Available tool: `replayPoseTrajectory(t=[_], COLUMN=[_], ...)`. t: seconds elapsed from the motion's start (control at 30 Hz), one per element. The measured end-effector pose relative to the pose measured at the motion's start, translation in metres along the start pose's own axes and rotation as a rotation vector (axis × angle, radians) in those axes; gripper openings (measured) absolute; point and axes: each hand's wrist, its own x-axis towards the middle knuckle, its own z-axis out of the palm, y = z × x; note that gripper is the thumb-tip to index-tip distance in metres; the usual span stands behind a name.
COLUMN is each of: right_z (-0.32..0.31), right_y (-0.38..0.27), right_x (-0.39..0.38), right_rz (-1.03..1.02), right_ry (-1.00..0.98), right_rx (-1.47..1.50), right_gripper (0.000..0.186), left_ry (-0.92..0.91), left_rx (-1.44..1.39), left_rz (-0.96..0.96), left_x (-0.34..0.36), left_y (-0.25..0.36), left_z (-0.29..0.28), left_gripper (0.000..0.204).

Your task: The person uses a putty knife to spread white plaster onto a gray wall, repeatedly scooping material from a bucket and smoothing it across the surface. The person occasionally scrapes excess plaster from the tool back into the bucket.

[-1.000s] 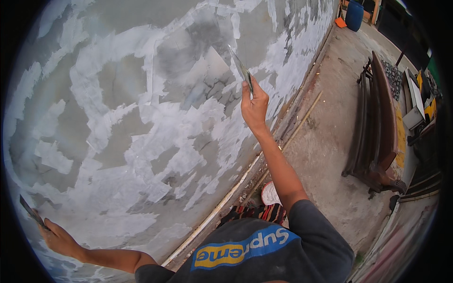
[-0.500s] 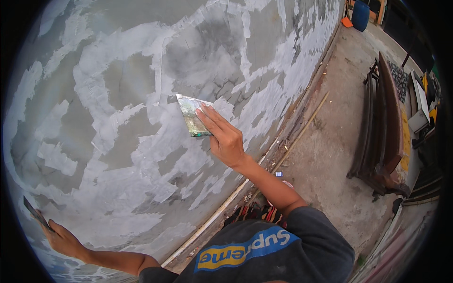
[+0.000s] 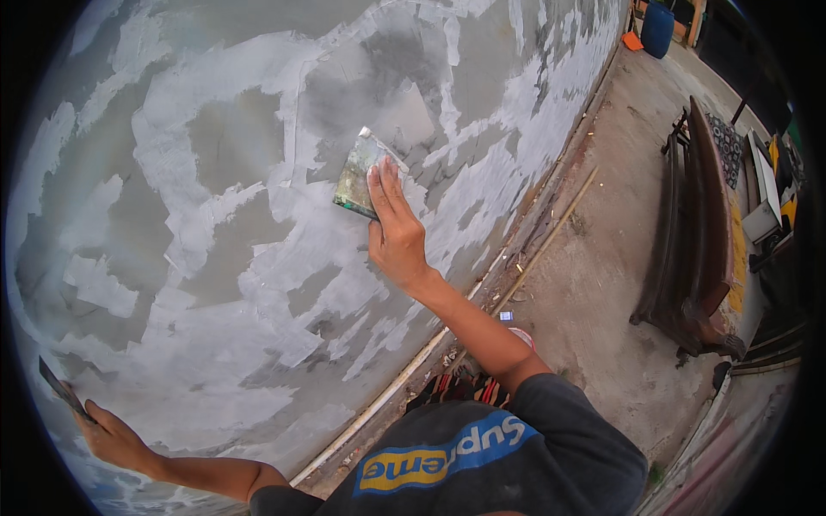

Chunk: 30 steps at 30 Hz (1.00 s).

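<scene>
A grey wall (image 3: 234, 138) with ragged patches of pale putty rises in front of me. My right hand (image 3: 399, 241) grips a broad putty knife (image 3: 357, 176), two fingers stretched along its worn, smeared blade. The blade lies at the wall, over the lower part of a dark grey area, and the handle is hidden by the hand. Just above it shows a smooth pale putty patch (image 3: 409, 116). At the lower left, my left hand (image 3: 114, 437) is closed on a second putty knife (image 3: 60, 387), seen nearly edge-on and held up near the wall.
A long pole (image 3: 551, 236) lies on the concrete ground beside the wall's foot. To the right stands a dark wooden bench (image 3: 693, 232), with piled items (image 3: 766, 193) behind it. A blue barrel (image 3: 657, 30) is at the far end. Near my feet sits a small box (image 3: 506, 316).
My right hand has moved up the wall with its putty knife, and the blade has turned. A pale putty patch now covers part of the dark grey area. My left hand has hardly moved.
</scene>
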Motion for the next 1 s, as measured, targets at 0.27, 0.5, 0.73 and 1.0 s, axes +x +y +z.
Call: replayPoseTrajectory(t=[0.27, 0.5, 0.73, 1.0], right_z=[-0.075, -0.055, -0.037, -0.05], right_y=[0.031, 0.064, 0.035, 0.03], right_x=[0.006, 0.04, 0.025, 0.017], right_rz=[0.476, 0.282, 0.106, -0.067], right_ry=[0.047, 0.166, 0.103, 0.087], right_rx=[0.227, 0.142, 0.047, 0.082], right_gripper=[0.039, 0.049, 0.064, 0.064], left_ry=[0.032, 0.057, 0.034, 0.075], left_rx=[-0.02, -0.025, 0.029, 0.009], left_rz=[0.068, 0.142, 0.117, 0.17], left_x=[0.002, 0.002, 0.001, 0.003], left_y=[-0.001, 0.008, 0.006, -0.003], left_z=[-0.002, -0.008, -0.011, -0.007], left_gripper=[0.038, 0.039, 0.04, 0.039])
